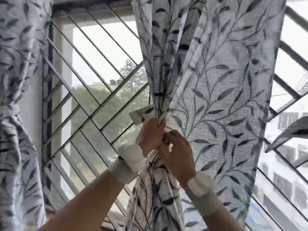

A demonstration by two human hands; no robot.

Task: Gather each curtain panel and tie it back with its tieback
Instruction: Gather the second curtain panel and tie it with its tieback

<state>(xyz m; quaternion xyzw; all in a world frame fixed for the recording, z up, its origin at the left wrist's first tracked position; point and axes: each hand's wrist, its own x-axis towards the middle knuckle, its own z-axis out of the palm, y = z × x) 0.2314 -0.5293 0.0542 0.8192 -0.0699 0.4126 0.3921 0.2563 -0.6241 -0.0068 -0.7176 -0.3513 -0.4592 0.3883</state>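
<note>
Nearest the camera, two bare forearms reach up, each with a pale wrist band, and the hands meet at the pinched waist of the middle curtain panel (160, 67). Left hand (150, 135) has its fingers curled round the bunched folds, holding them together. Right hand (176, 150) sits just beside it, touching it, fingers bent in against the same gathered cloth; whether it pinches the tieback or only the fabric I cannot tell. A short strip of matching leaf-print cloth, the tieback (141, 114), sticks out to the left just above the left hand. Beside this bundle on the right a second panel (225, 97) hangs flat and wide. At the far left another panel (18, 80) is already cinched by a pale band (11, 110). Behind it all stands the window grille (93, 90) of slanted bars, with trees and buildings blurred beyond
</note>
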